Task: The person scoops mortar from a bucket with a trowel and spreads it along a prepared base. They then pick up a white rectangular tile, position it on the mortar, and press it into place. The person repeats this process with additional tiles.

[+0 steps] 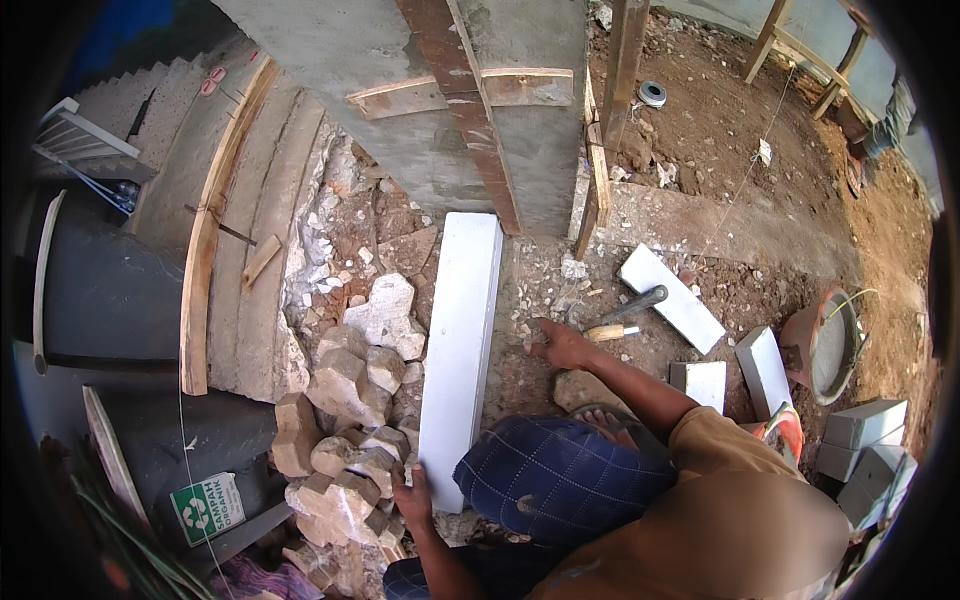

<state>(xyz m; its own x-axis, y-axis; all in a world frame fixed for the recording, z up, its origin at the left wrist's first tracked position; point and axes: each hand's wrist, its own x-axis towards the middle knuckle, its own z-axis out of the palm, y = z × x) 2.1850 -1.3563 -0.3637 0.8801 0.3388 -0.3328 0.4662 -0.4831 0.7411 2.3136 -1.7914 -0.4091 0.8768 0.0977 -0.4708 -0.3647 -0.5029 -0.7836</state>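
Note:
A long white block [462,330] lies lengthwise in front of me, its far end by a grey plastered wall. My left hand [410,490] is at its near left edge, fingers apart and touching it, beside a heap of broken stone pieces [345,385]. My right hand [555,342] reaches low right of the block, fingers curled at some small pale bit that I cannot make out. Near it lie a metal-headed tool [650,298], a wooden-handled tool [605,333] and a shorter white block [672,295]. My bent knee in dark checked cloth is beside the long block.
Formwork boards [195,310] and a string run along the left, with steps beyond. A round basin [815,340] and more blocks [860,440] are at right. Timber props [625,70] and a tape roll [652,94] are behind. Another person's leg [880,130] shows at far right.

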